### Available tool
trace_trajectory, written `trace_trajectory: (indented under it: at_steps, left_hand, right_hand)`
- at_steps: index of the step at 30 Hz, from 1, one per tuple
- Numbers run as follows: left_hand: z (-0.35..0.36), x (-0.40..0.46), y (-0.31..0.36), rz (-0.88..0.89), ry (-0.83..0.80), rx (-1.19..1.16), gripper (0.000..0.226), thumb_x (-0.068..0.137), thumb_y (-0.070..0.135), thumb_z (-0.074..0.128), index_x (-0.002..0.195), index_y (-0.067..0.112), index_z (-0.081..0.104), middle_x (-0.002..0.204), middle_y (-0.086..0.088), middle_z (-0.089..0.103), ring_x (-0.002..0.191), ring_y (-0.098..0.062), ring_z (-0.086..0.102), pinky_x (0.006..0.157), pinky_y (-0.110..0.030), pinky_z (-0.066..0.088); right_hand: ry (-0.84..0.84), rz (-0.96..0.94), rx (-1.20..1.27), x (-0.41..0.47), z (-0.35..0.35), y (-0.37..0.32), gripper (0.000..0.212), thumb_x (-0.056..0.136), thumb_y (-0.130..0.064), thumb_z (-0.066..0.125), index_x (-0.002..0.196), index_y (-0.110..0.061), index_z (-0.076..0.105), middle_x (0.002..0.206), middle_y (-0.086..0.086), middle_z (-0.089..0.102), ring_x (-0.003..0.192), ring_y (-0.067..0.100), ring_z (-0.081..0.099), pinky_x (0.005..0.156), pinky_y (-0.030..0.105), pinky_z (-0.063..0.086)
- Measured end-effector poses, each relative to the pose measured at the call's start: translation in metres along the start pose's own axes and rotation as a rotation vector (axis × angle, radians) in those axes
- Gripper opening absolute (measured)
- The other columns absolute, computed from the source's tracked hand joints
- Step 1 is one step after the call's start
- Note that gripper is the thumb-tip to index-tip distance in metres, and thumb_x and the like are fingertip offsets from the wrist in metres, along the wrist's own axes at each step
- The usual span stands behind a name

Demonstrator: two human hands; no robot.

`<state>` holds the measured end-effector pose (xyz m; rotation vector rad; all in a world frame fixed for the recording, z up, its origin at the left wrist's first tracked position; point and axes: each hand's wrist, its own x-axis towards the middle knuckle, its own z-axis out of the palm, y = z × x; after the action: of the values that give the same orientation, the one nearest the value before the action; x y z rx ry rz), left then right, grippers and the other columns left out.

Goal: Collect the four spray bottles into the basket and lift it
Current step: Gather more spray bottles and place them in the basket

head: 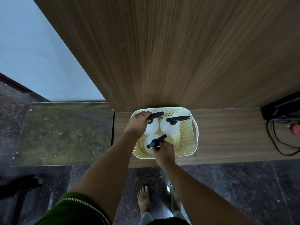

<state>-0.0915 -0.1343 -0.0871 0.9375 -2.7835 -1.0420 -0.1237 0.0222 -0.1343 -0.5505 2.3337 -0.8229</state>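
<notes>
A cream perforated basket (189,132) stands on a low wooden shelf, against a wooden panel. Three white spray bottles with black trigger heads stand upright inside it. My left hand (138,123) grips the black head of the back-left bottle (152,127). At the back right, a bottle (168,127) stands free. My right hand (163,151) is closed on the trigger head of the front-left bottle (151,142). No other spray bottle is in view.
The wooden shelf (227,135) runs to the right, where black cables (276,138) and a red object (296,128) lie beside a black device (280,109). A dark stone ledge (65,132) lies left. My bare feet (144,202) stand on dark floor tiles.
</notes>
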Motion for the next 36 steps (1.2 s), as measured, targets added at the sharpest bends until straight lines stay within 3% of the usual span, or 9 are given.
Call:
trace_trajectory:
  at_steps: [7, 12, 17, 23, 28, 32, 36]
  left_hand:
    - [-0.002, 0.009, 0.002, -0.013, -0.056, -0.003, 0.02, 0.091, 0.005, 0.047, 0.106, 0.007, 0.06, 0.102, -0.011, 0.062, 0.092, -0.031, 0.057, 0.082, -0.04, 0.045]
    - [0.003, 0.012, -0.003, -0.119, -0.02, -0.016, 0.03, 0.094, 0.018, 0.051, 0.123, 0.011, 0.052, 0.116, -0.014, 0.059, 0.107, -0.031, 0.054, 0.083, -0.03, 0.038]
    - [0.004, 0.011, -0.009, -0.128, -0.052, 0.0, 0.036, 0.095, 0.021, 0.049, 0.131, 0.017, 0.046, 0.12, -0.012, 0.059, 0.112, -0.033, 0.052, 0.088, -0.037, 0.042]
    - [0.004, 0.008, -0.006, -0.147, -0.034, 0.025, 0.042, 0.094, 0.024, 0.052, 0.134, 0.02, 0.044, 0.126, -0.011, 0.054, 0.117, -0.033, 0.049, 0.091, -0.038, 0.041]
    - [0.006, 0.004, -0.009, -0.172, -0.056, 0.054, 0.047, 0.094, 0.028, 0.052, 0.137, 0.019, 0.038, 0.137, -0.01, 0.047, 0.131, -0.032, 0.038, 0.1, -0.044, 0.04]
    - [0.005, -0.001, -0.008, -0.197, -0.068, 0.093, 0.057, 0.093, 0.032, 0.053, 0.144, 0.019, 0.03, 0.147, -0.008, 0.035, 0.139, -0.032, 0.025, 0.105, -0.048, 0.037]
    - [0.003, -0.01, 0.001, -0.168, 0.032, 0.134, 0.058, 0.091, 0.035, 0.056, 0.141, 0.016, 0.033, 0.139, -0.007, 0.04, 0.13, -0.03, 0.033, 0.097, -0.046, 0.041]
  right_hand:
    - [0.025, 0.004, 0.009, -0.002, 0.004, -0.005, 0.023, 0.084, -0.025, 0.066, 0.099, -0.008, 0.071, 0.091, 0.007, 0.074, 0.085, 0.02, 0.069, 0.076, 0.025, 0.052]
    - [0.033, 0.034, -0.041, 0.003, 0.004, -0.002, 0.024, 0.085, -0.026, 0.065, 0.1, -0.007, 0.07, 0.092, 0.009, 0.073, 0.087, 0.021, 0.068, 0.071, 0.019, 0.045]
    - [-0.027, -0.009, -0.109, 0.004, 0.008, -0.001, 0.029, 0.087, -0.03, 0.063, 0.103, -0.006, 0.069, 0.094, 0.012, 0.073, 0.089, 0.025, 0.068, 0.08, 0.034, 0.055]
    - [-0.044, 0.041, -0.256, 0.004, 0.0, 0.004, 0.036, 0.084, -0.033, 0.067, 0.108, -0.006, 0.064, 0.103, 0.008, 0.07, 0.097, 0.024, 0.066, 0.076, 0.029, 0.05]
    - [-0.078, -0.055, -0.49, 0.0, -0.014, 0.01, 0.041, 0.089, -0.042, 0.054, 0.115, -0.012, 0.063, 0.111, 0.005, 0.067, 0.106, 0.023, 0.062, 0.081, 0.032, 0.05]
    - [-0.055, -0.085, -0.492, -0.001, -0.027, 0.012, 0.036, 0.086, -0.039, 0.055, 0.109, -0.014, 0.065, 0.106, 0.004, 0.068, 0.103, 0.022, 0.061, 0.083, 0.032, 0.051]
    - [0.052, -0.08, -0.377, -0.004, -0.044, 0.009, 0.026, 0.077, -0.027, 0.058, 0.095, -0.012, 0.068, 0.093, 0.006, 0.068, 0.094, 0.023, 0.059, 0.079, 0.031, 0.051]
